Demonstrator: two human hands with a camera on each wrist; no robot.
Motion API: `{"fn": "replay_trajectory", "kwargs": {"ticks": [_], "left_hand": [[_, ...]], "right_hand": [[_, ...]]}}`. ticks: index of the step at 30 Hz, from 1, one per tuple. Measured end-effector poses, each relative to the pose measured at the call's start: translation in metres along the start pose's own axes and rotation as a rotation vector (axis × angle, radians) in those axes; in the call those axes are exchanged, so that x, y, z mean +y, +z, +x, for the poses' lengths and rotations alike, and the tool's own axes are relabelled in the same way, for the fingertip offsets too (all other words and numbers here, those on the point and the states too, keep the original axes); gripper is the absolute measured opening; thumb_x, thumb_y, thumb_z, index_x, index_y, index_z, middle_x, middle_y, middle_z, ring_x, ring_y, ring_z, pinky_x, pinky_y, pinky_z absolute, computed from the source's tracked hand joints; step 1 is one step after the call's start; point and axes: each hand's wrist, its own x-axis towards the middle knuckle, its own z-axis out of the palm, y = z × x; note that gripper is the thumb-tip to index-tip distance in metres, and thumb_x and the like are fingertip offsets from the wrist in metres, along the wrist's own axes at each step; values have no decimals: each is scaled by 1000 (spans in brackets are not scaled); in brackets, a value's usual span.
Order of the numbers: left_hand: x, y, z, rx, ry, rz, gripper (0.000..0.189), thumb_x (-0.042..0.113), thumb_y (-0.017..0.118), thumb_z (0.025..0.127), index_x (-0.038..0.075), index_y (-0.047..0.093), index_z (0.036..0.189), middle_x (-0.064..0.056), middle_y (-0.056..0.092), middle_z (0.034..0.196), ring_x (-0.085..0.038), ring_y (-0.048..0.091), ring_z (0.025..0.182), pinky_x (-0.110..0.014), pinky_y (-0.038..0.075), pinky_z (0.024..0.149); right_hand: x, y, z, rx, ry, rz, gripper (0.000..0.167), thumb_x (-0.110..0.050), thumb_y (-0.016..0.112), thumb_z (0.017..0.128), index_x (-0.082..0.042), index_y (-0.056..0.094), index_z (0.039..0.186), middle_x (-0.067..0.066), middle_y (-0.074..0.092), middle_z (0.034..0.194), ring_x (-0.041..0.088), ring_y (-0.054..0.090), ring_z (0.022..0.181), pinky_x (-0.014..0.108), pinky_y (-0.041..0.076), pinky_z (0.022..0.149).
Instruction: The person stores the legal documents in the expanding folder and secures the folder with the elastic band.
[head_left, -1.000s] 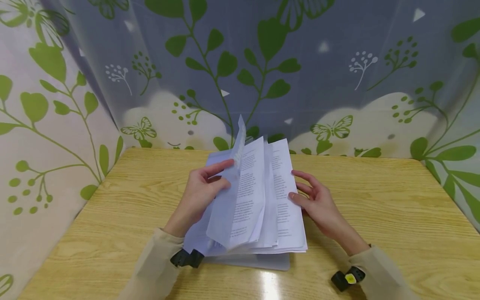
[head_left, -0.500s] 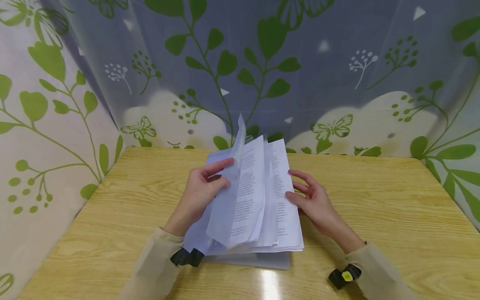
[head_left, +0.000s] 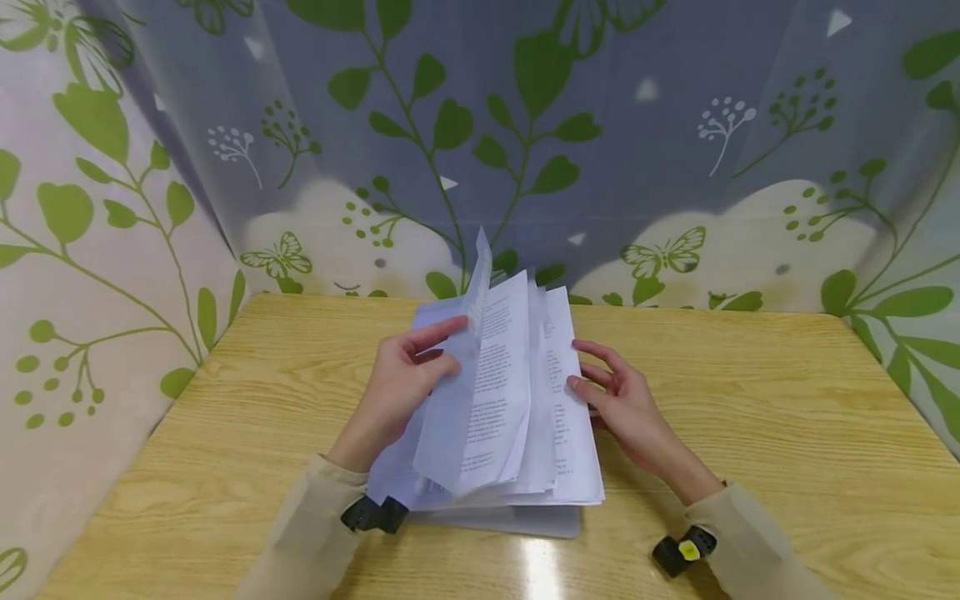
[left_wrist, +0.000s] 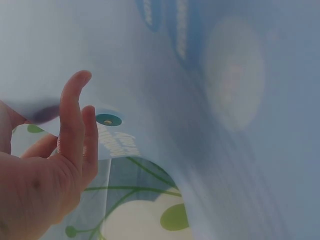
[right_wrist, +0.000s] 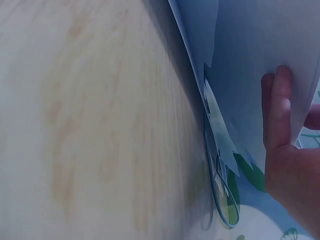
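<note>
A translucent bluish snap folder (head_left: 442,433) lies on the table, its front flap lifted, with printed paper sheets (head_left: 501,367) partly inside. My left hand (head_left: 405,375) holds the flap between thumb and fingers; the left wrist view shows a teal snap button (left_wrist: 108,119) close to the fingertips. On the other side, my right hand (head_left: 626,408) pinches the right edge of the outer sheets (head_left: 581,442), thumb on top and fingers behind. In the right wrist view, the fingers (right_wrist: 281,115) press against the back of the paper. The sheets fan out unevenly to the right of the flap.
The wooden table (head_left: 787,417) spreads out around the folder. Behind it hangs a leaf-patterned curtain (head_left: 660,150). A thin dark loop (right_wrist: 227,200) sticks out low beside the folder edge in the right wrist view. Both wrists wear black straps (head_left: 684,550).
My right hand has moved slightly left, carrying the outer sheets further toward the folder, so less of their print shows. The left hand and the flap have stayed in place.
</note>
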Motion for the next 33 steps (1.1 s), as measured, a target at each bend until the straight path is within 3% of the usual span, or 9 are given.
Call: {"fn": "replay_trajectory", "kwargs": {"ticks": [5,10,14,25,33], "left_hand": [[1,0,0,4,-4,-5,50,-1,63,88,11,68,136,-6,64,142,-19,63,96,-17,52,78],[1,0,-1,3,-2,-11,50,-2,63,88,10,67,137,-7,64,142,-18,63,95,-16,52,79],[1,0,0,1,-5,-11,50,-2,63,88,10,66,137,-7,64,143,-18,63,95,-16,52,79],[1,-1,0,-3,2,-14,50,-2,63,88,10,66,137,-7,64,143,-18,64,96,-17,52,79],[1,-1,-1,-2,0,-5,50,-1,63,89,11,66,138,-6,63,144,-20,63,100,-17,53,80]], "right_hand": [[0,-1,0,-20,4,41,55,-20,54,105,-19,36,157,17,55,148,11,73,93,30,61,72],[1,-4,0,-74,4,163,56,-11,44,103,-15,33,157,-1,64,134,13,74,90,29,61,68],[1,-4,0,-89,3,187,58,-6,44,101,-14,31,157,-9,68,127,12,74,88,28,61,68],[0,-2,2,-122,14,219,59,-4,42,102,-14,30,159,-8,67,132,11,74,93,31,62,71],[2,-1,2,-117,-9,164,60,-5,49,102,-12,31,159,-4,65,136,12,75,93,32,63,71]]}}
